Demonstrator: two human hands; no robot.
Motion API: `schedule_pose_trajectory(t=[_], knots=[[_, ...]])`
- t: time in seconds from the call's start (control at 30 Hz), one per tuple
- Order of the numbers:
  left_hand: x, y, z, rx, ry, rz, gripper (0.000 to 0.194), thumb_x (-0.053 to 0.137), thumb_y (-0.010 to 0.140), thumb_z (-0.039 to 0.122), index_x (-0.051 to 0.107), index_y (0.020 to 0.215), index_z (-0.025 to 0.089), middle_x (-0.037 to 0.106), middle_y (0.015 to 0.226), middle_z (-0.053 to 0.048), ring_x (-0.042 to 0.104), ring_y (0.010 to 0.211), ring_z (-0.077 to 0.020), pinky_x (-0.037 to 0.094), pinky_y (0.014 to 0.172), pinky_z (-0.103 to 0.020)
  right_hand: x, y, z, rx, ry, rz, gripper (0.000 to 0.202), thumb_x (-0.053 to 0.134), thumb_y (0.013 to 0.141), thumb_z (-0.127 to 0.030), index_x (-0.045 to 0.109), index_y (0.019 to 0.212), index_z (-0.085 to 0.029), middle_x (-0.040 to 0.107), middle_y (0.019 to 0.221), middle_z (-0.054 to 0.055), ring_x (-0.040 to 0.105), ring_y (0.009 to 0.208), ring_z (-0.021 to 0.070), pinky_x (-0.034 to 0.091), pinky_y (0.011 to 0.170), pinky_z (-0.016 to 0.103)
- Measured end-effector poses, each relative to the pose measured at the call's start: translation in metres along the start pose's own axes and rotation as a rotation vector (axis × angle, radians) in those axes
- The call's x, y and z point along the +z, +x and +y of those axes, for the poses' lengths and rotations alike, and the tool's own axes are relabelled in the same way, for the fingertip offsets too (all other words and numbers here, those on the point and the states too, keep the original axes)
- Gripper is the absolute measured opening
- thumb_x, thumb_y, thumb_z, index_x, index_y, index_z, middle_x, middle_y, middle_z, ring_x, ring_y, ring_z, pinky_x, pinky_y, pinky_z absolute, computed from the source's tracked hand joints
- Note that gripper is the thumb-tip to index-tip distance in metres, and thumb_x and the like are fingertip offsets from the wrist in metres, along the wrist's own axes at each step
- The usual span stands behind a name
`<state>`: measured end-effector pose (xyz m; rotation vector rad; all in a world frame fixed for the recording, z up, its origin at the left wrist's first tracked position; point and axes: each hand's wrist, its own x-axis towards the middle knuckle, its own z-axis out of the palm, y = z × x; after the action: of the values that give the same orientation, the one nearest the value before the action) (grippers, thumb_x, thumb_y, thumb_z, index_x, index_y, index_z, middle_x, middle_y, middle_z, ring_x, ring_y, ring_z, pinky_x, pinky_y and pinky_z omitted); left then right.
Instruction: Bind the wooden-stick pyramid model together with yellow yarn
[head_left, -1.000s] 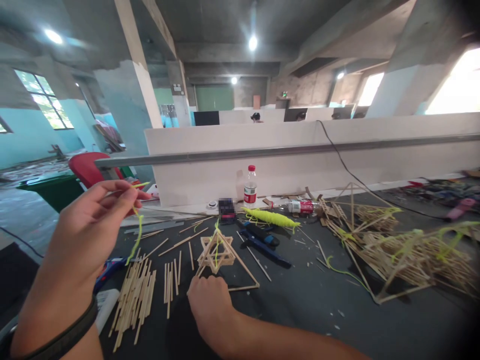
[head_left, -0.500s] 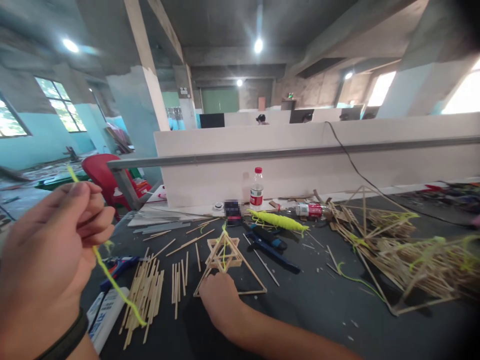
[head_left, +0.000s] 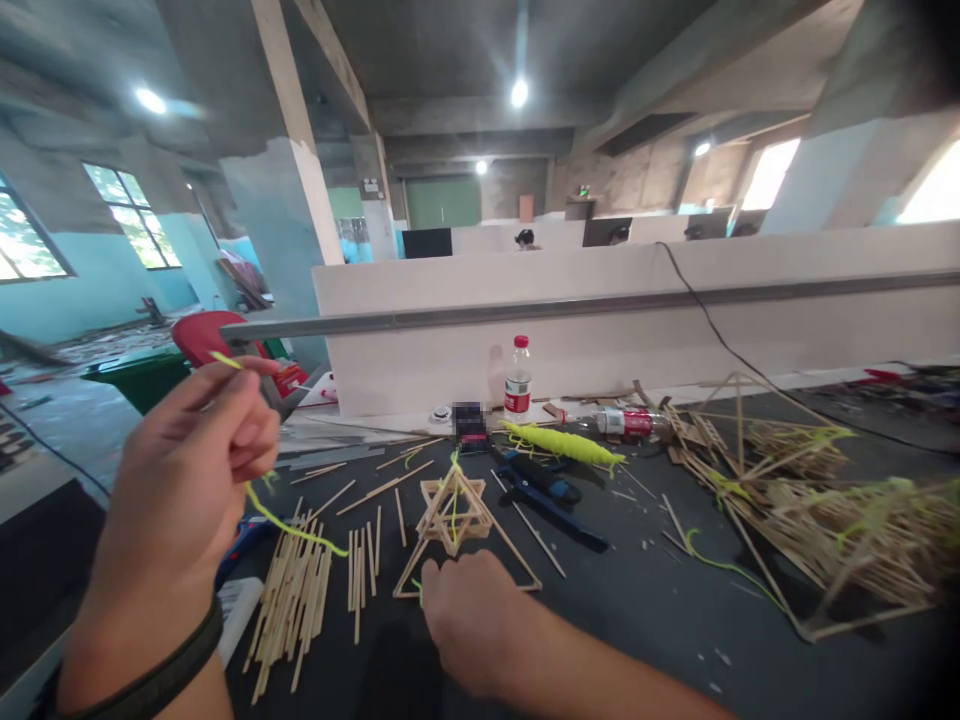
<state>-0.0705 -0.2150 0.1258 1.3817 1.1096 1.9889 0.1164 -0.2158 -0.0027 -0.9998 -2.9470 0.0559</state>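
Note:
My left hand (head_left: pixel 202 450) is raised at the left, its fingers closed on a yellow-green string (head_left: pixel 300 535) whose loose end hangs toward the sticks. My right hand (head_left: pixel 476 610) is closed at the front edge of a wooden stick pyramid frame (head_left: pixel 517 550). A bit of yellow-green string shows beside its fingertips, which are partly hidden. Inside the pyramid is a star-shaped stick piece (head_left: pixel 476 525), with string running down from the apex. Loose sticks (head_left: pixel 296 600) lie between my left hand and the frame.
Behind the frame are a yellow-green yarn bundle (head_left: pixel 562 443), dark blue pliers (head_left: pixel 559 505), an upright bottle (head_left: pixel 517 380) and a lying bottle (head_left: pixel 626 421). Stick structures (head_left: pixel 847 520) pile up at the right. A white tube (head_left: pixel 238 610) lies near my left wrist.
My left hand has moved right with the string, whose loose end now hangs nearer the frame. My right hand has shifted slightly right along the frame's front.

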Motion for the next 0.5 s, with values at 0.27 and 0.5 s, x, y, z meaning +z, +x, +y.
schedule_pose_trajectory(t=[0.27, 0.5], knots=[[0.034, -0.015, -0.025, -0.225, 0.057, -0.321, 0.014, 0.068, 0.086, 0.032, 0.074, 0.090, 0.020, 0.044, 0.059, 0.003, 0.035, 0.052, -0.0080, 0.027, 0.046, -0.021, -0.079, -0.019, 0.067, -0.195, 1.375, 0.336, 0.009, 0.043, 0.099, -0.028, 0.048, 0.093, -0.023, 0.038, 0.062, -0.007, 0.034, 0.053, 0.0098, 0.030, 0.050, 0.023], [0.067, -0.024, -0.053, -0.302, 0.095, -0.427, 0.025, 0.075, 0.081, 0.041, 0.079, 0.096, 0.021, 0.068, 0.079, -0.003, 0.055, 0.071, -0.0117, 0.046, 0.061, -0.020, -0.074, -0.007, 0.070, -0.002, 1.753, 0.572, 0.015, 0.049, 0.098, -0.028, 0.045, 0.085, -0.022, 0.034, 0.062, -0.008, 0.019, 0.047, 0.0072, 0.014, 0.043, 0.024]])
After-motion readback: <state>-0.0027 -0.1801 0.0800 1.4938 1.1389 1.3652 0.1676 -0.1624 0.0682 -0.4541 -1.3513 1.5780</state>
